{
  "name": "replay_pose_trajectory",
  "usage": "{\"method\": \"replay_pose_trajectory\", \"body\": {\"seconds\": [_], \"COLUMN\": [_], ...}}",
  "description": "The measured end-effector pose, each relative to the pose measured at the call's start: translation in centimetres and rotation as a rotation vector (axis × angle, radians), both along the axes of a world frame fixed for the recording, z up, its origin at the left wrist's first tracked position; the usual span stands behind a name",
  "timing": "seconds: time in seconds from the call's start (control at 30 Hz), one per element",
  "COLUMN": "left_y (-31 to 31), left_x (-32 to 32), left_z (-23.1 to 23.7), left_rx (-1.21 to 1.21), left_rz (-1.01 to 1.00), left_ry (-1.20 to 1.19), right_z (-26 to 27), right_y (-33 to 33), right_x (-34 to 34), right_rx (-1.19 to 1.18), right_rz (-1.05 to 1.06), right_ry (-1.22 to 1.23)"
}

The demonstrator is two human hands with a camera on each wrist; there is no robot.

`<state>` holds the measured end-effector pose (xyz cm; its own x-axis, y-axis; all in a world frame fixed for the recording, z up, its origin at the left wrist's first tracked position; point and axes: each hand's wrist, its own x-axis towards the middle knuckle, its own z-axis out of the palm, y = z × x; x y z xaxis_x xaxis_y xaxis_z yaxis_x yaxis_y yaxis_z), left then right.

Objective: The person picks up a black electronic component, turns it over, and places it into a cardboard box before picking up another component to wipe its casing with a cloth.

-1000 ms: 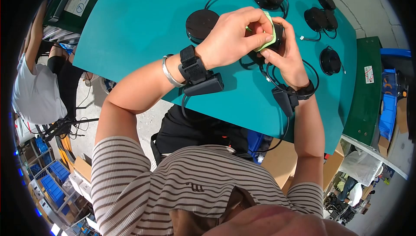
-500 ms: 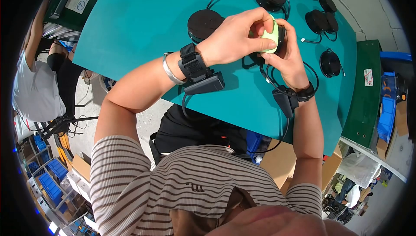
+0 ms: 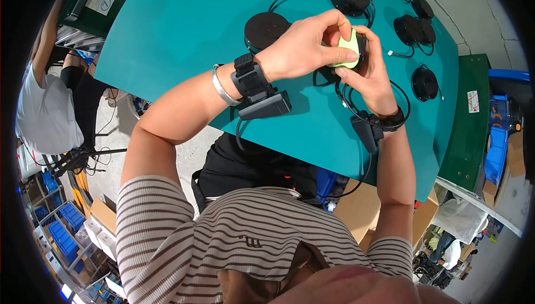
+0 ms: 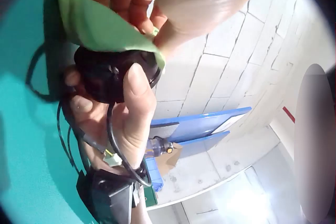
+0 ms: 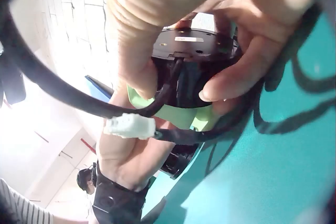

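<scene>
My left hand [image 3: 304, 47] pinches a light green cloth [image 3: 348, 49] between thumb and fingers, pressing it over the face of a black round puck-shaped device [image 4: 107, 79]. From the other side, my right hand [image 3: 374, 81] grips that device around its rim, above the teal tabletop [image 3: 184, 36]. In the right wrist view its dark back shows a small pale label, and a black cable leaves its edge. The cable loops by my right wrist and bears a white connector [image 5: 131, 126]. The cloth hides most of the device's face.
A larger-looking black round device [image 3: 266, 30] lies just behind my left hand. Several more with cables are spread over the back and right of the table, one [image 3: 424, 83] near the right edge. Another person [image 3: 50, 114] sits at the far left.
The cloth has shifted from standing edge-on to lying flatter over the device, with my left thumb on it. My right hand keeps its hold, nearly still.
</scene>
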<state>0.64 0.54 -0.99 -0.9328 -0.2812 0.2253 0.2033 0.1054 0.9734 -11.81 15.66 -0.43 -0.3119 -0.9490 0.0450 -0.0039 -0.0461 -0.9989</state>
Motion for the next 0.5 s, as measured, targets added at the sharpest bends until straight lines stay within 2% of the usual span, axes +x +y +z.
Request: {"method": "replay_pose_trajectory", "body": {"seconds": [0.2, 0.27, 0.4, 0.5], "left_y": [-0.39, -0.01, -0.29, -0.45], "left_x": [-0.03, -0.01, -0.16, -0.33], "left_z": [-0.2, -0.17, -0.26, -0.57], "left_rx": [0.117, -0.006, -0.008, 0.099], "left_rz": [0.01, -0.025, -0.03, -0.002], "left_ry": [-0.065, 0.026, -0.006, -0.023], "right_z": [0.05, -0.09, 0.06, 0.14], "right_y": [-0.07, 0.05, -0.05, -0.02], "right_x": [0.36, 0.17, -0.06, 0.1], "right_rx": [0.006, 0.006, 0.05, 0.031], "right_rz": [-0.014, -0.013, -0.023, -0.019], "right_ry": [0.034, 0.026, -0.004, -0.001]}}
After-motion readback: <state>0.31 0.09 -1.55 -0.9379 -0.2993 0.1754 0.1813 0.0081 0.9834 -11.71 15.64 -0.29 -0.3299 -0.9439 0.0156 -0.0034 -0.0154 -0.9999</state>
